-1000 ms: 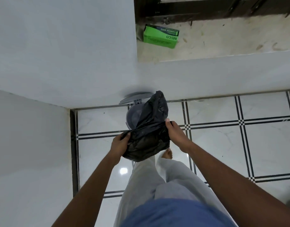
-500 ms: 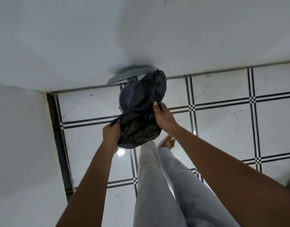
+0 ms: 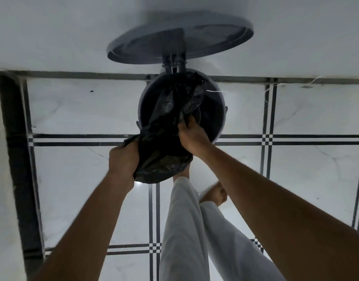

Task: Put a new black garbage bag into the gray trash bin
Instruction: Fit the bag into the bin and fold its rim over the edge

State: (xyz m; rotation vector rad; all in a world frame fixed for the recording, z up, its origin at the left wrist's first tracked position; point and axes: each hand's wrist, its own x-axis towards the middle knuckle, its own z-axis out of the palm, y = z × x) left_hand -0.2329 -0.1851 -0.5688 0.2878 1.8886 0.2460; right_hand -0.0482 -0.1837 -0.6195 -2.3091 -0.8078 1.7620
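Note:
The gray trash bin (image 3: 219, 110) stands against the white wall with its round lid (image 3: 215, 35) swung up open. A crumpled black garbage bag (image 3: 166, 138) hangs partly inside the bin's mouth and partly over its near rim. My left hand (image 3: 123, 161) grips the bag's lower left edge outside the bin. My right hand (image 3: 192, 136) grips the bag at the bin's near rim, fingers dipping into the opening. The bin's bottom is dark and hidden.
White floor tiles with black line borders (image 3: 275, 138) surround the bin. A white wall (image 3: 53, 27) runs behind it, and another white wall (image 3: 0, 159) closes the left side. My legs in pale trousers (image 3: 186, 230) and a bare foot (image 3: 215, 194) stand just before the bin.
The view has come much closer and lower over the bin. Both hands have carried the bag forward, and its upper part now lies inside the bin's mouth.

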